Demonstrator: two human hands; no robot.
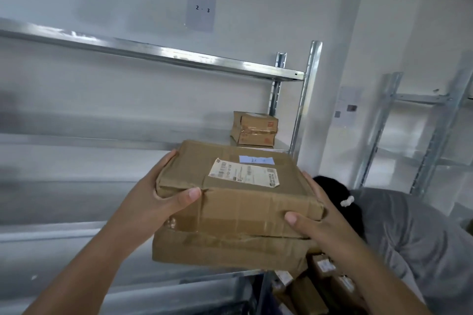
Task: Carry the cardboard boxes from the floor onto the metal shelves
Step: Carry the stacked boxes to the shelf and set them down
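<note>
While we stand by the metal shelves, our left hand and right hand hold a stack of two cardboard boxes tight.

Soft, even, cool light is filling the room, casting only faint shadows; the left side of the metal shelves is smearing into motion blur, while the cardboard box is staying fairly sharp. Wide-angle distortion is bending the shelf upright near the edges; dull glare is streaking the shelf rail.
</note>
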